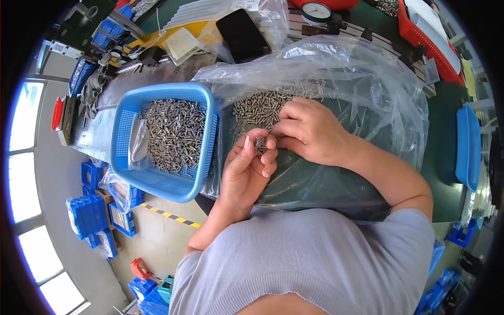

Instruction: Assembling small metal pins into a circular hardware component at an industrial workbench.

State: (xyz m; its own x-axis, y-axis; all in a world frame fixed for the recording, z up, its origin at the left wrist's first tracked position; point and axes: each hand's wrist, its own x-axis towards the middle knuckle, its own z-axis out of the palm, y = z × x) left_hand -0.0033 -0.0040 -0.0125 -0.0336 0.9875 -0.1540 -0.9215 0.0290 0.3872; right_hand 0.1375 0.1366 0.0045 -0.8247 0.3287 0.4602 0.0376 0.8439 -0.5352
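My left hand [242, 176] is palm up with curled fingers, cupping a small bunch of short metal pins [259, 145]. Close beside its fingertips is my right hand [317, 134], thumb and fingers drawn together; whatever they pinch is hidden. Just beyond both hands, a loose heap of the same small pins [257, 107] lies on a clear plastic sheet [367, 79]. To the left stands a blue plastic basket [122, 173] holding many more pins [176, 134] and a small clear bag [138, 142] at its left side.
A black phone [242, 35] lies at the back on plastic bags. Behind the sheet are a dial gauge [316, 12] and a metal rail; a red basket [433, 44] stands at the back right. A blue tray [467, 147] is at the right edge. Blue crates [86, 215] stand on the floor at left.
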